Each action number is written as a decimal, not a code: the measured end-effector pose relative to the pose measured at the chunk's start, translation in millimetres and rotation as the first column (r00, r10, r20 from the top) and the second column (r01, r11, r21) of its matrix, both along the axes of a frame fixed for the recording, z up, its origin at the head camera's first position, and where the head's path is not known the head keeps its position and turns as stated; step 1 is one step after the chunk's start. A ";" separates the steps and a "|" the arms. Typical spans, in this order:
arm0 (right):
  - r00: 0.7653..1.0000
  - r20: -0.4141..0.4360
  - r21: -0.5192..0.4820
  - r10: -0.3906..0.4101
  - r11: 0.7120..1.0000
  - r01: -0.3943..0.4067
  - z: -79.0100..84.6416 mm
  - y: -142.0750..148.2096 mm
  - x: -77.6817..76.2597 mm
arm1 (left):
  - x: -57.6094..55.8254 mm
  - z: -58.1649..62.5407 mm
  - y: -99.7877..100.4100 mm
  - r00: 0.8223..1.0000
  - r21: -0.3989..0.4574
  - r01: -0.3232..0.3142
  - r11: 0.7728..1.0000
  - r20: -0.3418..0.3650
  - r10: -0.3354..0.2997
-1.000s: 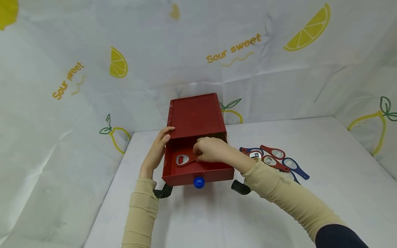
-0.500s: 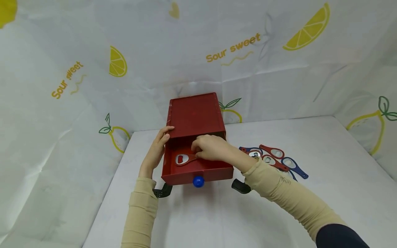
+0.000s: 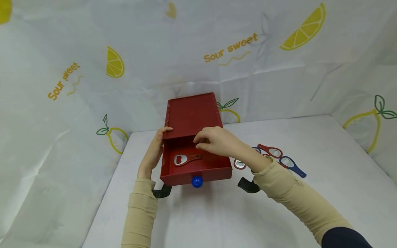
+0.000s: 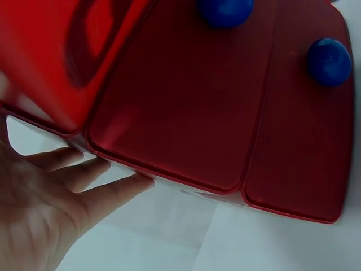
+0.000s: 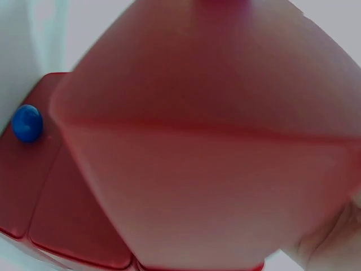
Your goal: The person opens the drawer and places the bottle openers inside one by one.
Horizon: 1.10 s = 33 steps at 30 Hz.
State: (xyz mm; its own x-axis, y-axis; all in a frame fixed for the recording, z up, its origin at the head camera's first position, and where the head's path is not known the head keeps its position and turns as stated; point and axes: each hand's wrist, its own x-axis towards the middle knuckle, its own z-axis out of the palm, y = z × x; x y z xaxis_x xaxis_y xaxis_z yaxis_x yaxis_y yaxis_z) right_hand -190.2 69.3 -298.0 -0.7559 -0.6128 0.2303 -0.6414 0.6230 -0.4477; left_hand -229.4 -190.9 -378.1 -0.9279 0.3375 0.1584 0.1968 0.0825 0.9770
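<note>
Bottle opener in the drawer: the red-handled bottle opener [image 3: 187, 159] lies flat on the floor of the pulled-out red drawer [image 3: 214, 175], metal head to the left, handle toward the right.
Right grip: the right hand [image 3: 215, 140] hangs over the drawer's right half, fingers bent, thumb apart from them, pinching nothing.
Left grip: the left hand [image 3: 152, 151] rests along the side of the red cabinet [image 3: 193, 115], fingers extended against it, pinching nothing.
Pile to the right: several openers lie on the white surface [image 3: 198, 220], among them a red opener [image 3: 270, 151] and a blue opener [image 3: 292, 166].
In the way: the right sleeve [image 3: 297, 193] and forearm cover part of that pile; the right hand hides the drawer's back right corner.
Half a second ago: the right fingers were down at the opener's handle; now they are higher and the handle shows whole. A red-rimmed opener [image 3: 240, 164] has come into sight beside the forearm. The left hand has stayed.
Left wrist view: two closed fronts, each with a blue knob [image 4: 329, 61], which the head view does not show.
Right wrist view: the drawer's blurred outside fills most of it.
</note>
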 end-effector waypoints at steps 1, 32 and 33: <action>1.000 -0.009 -0.031 0.003 1.000 -0.004 0.7 3.0 0.6 | 0.0 -0.1 -0.2 1.000 -0.003 -0.004 1.000 0.004 0.004; 0.925 0.151 -0.223 -0.349 0.899 0.376 -56.0 127.1 6.2 | 15.3 22.5 12.5 0.998 -0.047 -0.042 0.998 0.038 0.044; 0.920 0.161 -0.216 -0.356 0.897 0.385 -59.2 130.4 6.4 | 14.3 21.3 11.5 0.998 -0.044 -0.045 0.998 0.043 0.047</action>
State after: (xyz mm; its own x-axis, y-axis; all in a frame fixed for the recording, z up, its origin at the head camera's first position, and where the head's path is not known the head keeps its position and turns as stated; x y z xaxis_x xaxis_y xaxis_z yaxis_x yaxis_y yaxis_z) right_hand -183.7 199.7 -357.1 -0.9473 -0.2207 0.2322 -0.3203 0.6704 -0.6693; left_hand -215.1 -179.3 -356.8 -0.9484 0.2998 0.1034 0.1489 0.1329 0.9799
